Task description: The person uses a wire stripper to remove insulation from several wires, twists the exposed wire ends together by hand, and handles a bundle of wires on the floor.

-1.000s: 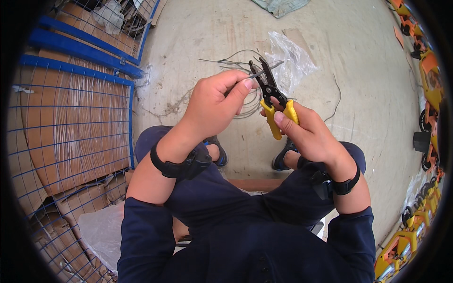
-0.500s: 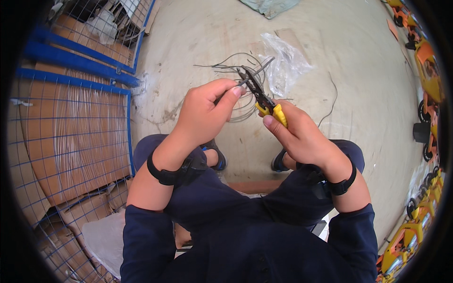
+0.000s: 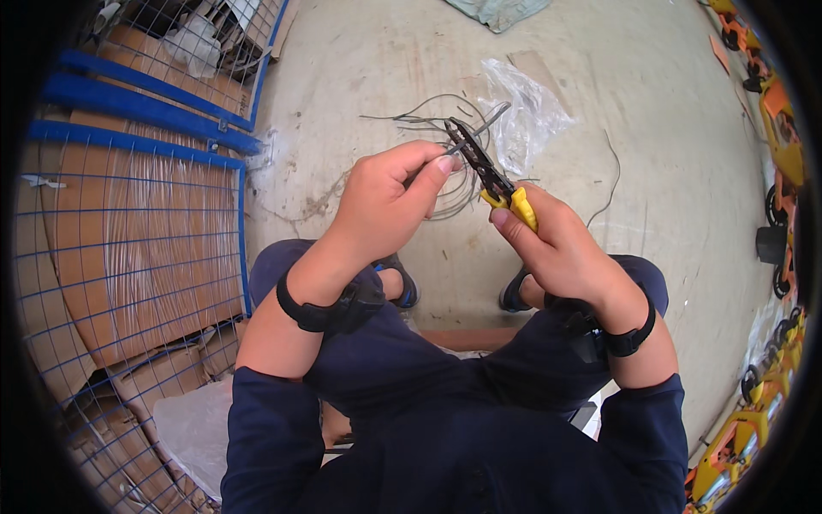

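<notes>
Between thumb and fingers, my left hand (image 3: 392,190) pinches a thin grey cable (image 3: 495,115), whose free end sticks out up and to the right. My right hand (image 3: 552,244) grips the yellow handles of wire strippers (image 3: 484,163) with black jaws. Those jaws lie across the cable just past my left fingertips; the handles are squeezed nearly together. Whether the blades bite into the cable is too small to tell. Below the hands, a loose coil of grey wire (image 3: 458,204) lies on the floor, partly hidden by my left hand and the tool.
Clear plastic film (image 3: 527,111) and a stray wire (image 3: 614,171) lie on the floor ahead. At left stands a blue mesh cage (image 3: 241,231) with wrapped cardboard (image 3: 154,248) behind it. Yellow and orange wheeled items (image 3: 728,454) line the right side. Greenish sheeting (image 3: 501,10) lies far ahead.
The strippers' jaws have closed up around the cable, and the handles sit closer together. Both hands appear slightly further right in the picture, as does the whole scene.
</notes>
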Motion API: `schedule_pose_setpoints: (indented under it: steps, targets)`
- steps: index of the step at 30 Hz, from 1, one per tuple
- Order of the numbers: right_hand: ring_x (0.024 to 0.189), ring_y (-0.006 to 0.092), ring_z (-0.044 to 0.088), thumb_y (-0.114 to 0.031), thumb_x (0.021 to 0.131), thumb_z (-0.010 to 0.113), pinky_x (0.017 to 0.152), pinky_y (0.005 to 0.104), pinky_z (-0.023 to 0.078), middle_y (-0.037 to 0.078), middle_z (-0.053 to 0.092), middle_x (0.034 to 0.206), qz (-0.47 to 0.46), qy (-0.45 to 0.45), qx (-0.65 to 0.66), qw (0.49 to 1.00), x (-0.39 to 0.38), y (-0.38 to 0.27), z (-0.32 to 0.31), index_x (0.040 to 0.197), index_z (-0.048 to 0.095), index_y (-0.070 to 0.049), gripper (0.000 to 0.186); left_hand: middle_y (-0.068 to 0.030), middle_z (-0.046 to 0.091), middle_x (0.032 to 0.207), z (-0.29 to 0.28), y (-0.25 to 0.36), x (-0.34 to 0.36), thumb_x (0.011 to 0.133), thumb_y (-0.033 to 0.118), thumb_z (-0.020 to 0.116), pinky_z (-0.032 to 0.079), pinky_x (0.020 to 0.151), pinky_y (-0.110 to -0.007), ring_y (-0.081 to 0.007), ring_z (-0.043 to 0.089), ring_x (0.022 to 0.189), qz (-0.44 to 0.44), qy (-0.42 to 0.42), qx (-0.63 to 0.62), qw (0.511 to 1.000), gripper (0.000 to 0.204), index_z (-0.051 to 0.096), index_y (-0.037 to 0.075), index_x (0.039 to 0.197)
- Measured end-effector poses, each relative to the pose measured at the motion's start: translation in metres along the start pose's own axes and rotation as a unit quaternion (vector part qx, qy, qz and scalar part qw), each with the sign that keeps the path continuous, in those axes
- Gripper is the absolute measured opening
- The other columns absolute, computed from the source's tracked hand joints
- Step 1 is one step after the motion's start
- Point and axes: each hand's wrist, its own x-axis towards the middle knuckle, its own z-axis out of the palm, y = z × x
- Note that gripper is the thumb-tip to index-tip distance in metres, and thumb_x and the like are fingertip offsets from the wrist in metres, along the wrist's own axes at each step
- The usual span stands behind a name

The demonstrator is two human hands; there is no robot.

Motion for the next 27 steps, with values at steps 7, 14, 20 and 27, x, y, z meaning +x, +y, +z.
schedule_pose_setpoints:
  steps: [7,14,20,27]
  targets:
    - [0.080,0.0350,0.060,-0.018,0.095,0.054,0.073,0.0384,0.047,0.020,0.061,0.087,-0.006,0.008,0.079,0.997,0.004,0.014,0.007,0.116,0.052,0.003,0.029,-0.0040,0.061,0.072,-0.010,-0.001,0.002,0.101,0.027,0.045,0.042,0.055,-0.021,-0.0060,0.051,0.058,-0.053,-0.061,-0.083,0.993,0.035,0.063,-0.002,0.111]
    - [0.075,0.0304,0.058,-0.018,0.097,0.053,0.069,0.0366,0.046,0.019,0.060,0.082,-0.032,0.071,0.024,0.997,0.007,0.016,0.003,0.118,0.051,0.001,0.028,-0.0194,0.068,0.093,-0.033,0.005,0.010,0.105,0.033,0.026,0.050,0.060,-0.026,-0.0144,0.060,0.065,-0.115,-0.051,-0.261,0.957,0.050,0.053,-0.004,0.124]
    - [0.071,0.0220,0.055,-0.019,0.098,0.050,0.066,0.0340,0.044,0.012,0.057,0.077,0.009,0.077,0.028,0.997,0.011,0.012,0.001,0.107,0.053,0.000,0.021,-0.0212,0.067,0.097,-0.044,0.003,0.007,0.105,0.031,0.028,0.052,0.059,-0.027,-0.0162,0.062,0.067,-0.110,-0.071,-0.272,0.953,0.048,0.052,-0.005,0.125]
    - [0.069,0.0147,0.053,-0.019,0.098,0.049,0.064,0.0309,0.043,0.006,0.053,0.073,0.039,0.069,0.054,0.995,0.009,0.008,-0.001,0.103,0.054,-0.002,0.018,-0.0201,0.067,0.095,-0.043,0.006,0.006,0.105,0.030,0.032,0.052,0.056,-0.026,-0.0157,0.062,0.065,-0.122,-0.087,-0.276,0.949,0.045,0.052,-0.005,0.124]
